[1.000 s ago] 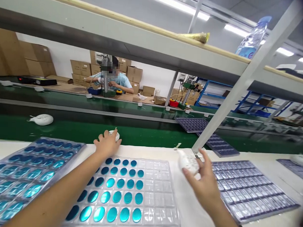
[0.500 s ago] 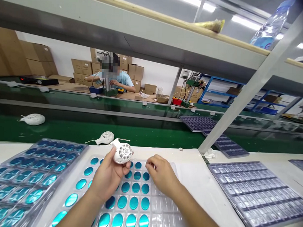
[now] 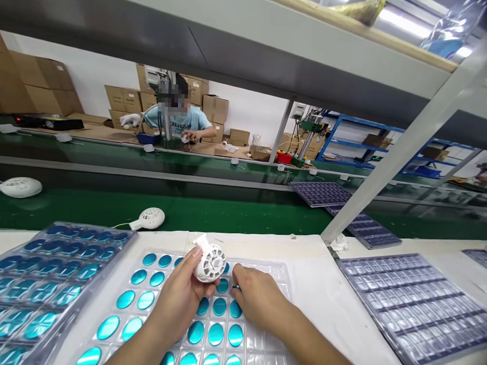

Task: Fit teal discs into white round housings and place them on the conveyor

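Observation:
A white round slotted fan part point(image 3: 211, 263) with a short neck is held in my left hand point(image 3: 179, 297), its slotted face turned up. Over the right part of a clear tray point(image 3: 267, 345) of teal discs, my right hand point(image 3: 259, 296) pinches a small teal disc point(image 3: 236, 287) at its fingertips, seen nearly edge-on. The tray's rightmost pockets hold no discs. Between the two hands, several teal discs lie in their pockets. My left wrist covers part of the tray.
Stacked disc trays point(image 3: 65, 267) stand at the left. Two white fan parts point(image 3: 151, 218) lie on the green belt point(image 3: 226, 214). Clear trays point(image 3: 415, 305) are at the right, beside a slanted metal post point(image 3: 388, 161). A co-worker point(image 3: 177, 119) sits across the belt.
My right hand has closed on a disc from the tray. My left hand still holds the fan part, slightly lower and further right. Fan parts on the belt appear further left.

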Tool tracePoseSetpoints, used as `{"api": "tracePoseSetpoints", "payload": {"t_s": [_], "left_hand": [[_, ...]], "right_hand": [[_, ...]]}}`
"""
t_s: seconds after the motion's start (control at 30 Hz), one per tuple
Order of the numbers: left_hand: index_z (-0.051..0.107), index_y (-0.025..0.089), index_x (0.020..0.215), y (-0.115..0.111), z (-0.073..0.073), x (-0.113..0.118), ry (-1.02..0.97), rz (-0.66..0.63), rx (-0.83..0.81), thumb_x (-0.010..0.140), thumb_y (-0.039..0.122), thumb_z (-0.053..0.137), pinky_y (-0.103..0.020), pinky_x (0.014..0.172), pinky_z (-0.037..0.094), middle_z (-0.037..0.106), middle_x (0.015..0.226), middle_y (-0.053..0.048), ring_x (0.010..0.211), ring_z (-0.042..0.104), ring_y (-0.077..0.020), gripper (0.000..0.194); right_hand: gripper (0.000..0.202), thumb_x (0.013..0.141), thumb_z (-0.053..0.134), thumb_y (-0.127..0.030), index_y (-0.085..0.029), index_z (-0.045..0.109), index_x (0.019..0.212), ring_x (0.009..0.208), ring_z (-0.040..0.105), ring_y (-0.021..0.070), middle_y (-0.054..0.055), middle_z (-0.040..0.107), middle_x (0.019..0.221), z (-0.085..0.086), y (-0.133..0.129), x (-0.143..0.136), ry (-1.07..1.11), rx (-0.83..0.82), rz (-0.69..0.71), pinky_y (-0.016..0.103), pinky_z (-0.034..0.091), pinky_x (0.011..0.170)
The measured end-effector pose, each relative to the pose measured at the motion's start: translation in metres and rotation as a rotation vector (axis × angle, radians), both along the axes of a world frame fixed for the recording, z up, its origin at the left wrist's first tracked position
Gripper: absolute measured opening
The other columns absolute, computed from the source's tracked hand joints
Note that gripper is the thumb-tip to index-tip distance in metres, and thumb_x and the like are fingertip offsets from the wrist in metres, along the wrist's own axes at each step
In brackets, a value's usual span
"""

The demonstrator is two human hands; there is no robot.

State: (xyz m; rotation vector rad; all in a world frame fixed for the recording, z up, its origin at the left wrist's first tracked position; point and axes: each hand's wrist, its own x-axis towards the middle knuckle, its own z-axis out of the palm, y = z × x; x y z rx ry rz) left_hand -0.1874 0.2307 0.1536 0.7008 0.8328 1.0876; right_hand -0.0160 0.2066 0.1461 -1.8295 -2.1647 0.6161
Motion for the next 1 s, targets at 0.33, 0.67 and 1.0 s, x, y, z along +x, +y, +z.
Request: {"api": "tracePoseSetpoints", "payload": {"t_s": [0.33, 0.67, 1.0], "left_hand": [[0.061, 0.019, 0.120, -0.009, 0.004, 0.006, 0.062, -0.087, 0.044, 0.090, 0.048, 0.057, -0.024, 0.044, 0.045, 0.065, 0.080, -0.004, 0.063, 0.060, -0.0180, 0.042], [0.063, 0.019, 0.118, -0.009, 0.004, 0.008, 0.075, -0.085, 0.019, 0.085, 0.050, 0.062, -0.024, 0.044, 0.046, 0.066, 0.079, -0.005, 0.062, 0.060, -0.0183, 0.045], [0.064, 0.018, 0.117, -0.010, 0.006, 0.008, 0.083, -0.102, 0.025, 0.088, 0.046, 0.060, -0.023, 0.045, 0.045, 0.064, 0.077, -0.004, 0.063, 0.059, -0.0179, 0.041]], "right_hand": [[0.027, 0.090, 0.063, -0.042, -0.020, 0.058, 0.106, 0.050, 0.042, 0.0071, -0.006, 0.050, 0.072, 0.020, -0.018, 0.018, 1.102, -0.146, -0.053, 0.021, 0.033, 0.047], [0.020, 0.092, 0.066, -0.037, -0.019, 0.058, 0.091, 0.087, 0.072, 0.0222, 0.007, 0.070, 0.097, 0.026, -0.017, 0.020, 1.328, -0.051, 0.010, 0.041, 0.059, 0.077], [0.016, 0.101, 0.050, -0.034, -0.024, 0.054, 0.090, 0.048, 0.048, 0.0098, -0.007, 0.054, 0.057, 0.024, -0.030, 0.027, 0.715, 0.143, -0.008, 0.022, 0.038, 0.050]]}}
